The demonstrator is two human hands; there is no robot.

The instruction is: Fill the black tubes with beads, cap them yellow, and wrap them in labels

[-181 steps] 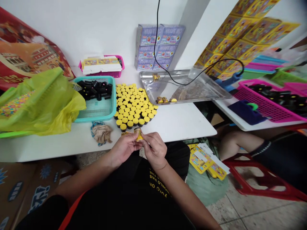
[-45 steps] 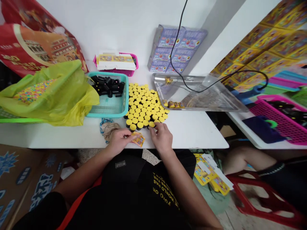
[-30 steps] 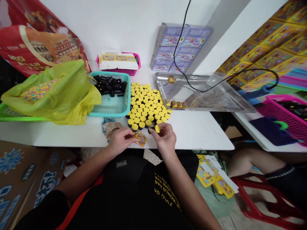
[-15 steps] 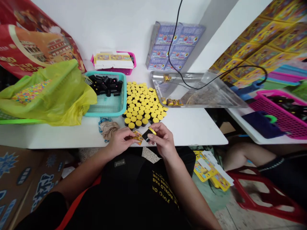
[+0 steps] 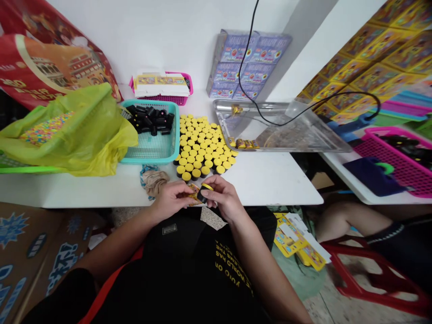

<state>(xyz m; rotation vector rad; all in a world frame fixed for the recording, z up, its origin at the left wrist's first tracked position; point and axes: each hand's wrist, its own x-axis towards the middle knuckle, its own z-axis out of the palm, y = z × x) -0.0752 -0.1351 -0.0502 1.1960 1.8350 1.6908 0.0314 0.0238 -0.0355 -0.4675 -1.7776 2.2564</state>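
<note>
At the white table's (image 5: 270, 180) front edge my right hand (image 5: 224, 200) is closed on a small black tube with a yellow cap (image 5: 203, 192). My left hand (image 5: 170, 200) pinches a yellow printed label (image 5: 193, 195) against that tube. Just behind my hands stands a dense cluster of yellow-capped tubes (image 5: 202, 144), all upright. A teal basket (image 5: 151, 135) to their left holds several uncapped black tubes (image 5: 150, 119).
A metal tray (image 5: 303, 135) with three labelled tubes (image 5: 243, 144) and a black cable lies at the right. A yellow bag of coloured beads (image 5: 70, 130), a crumpled cloth (image 5: 153, 179), a pink basket of labels (image 5: 162, 85) and purple boxes (image 5: 249, 65) surround it. Another person's leg (image 5: 344, 220) rests lower right.
My right hand picked a capped tube from the cluster's front row and brought it back to the label in my left hand; six seconds ago both hands held a labelled tube.
</note>
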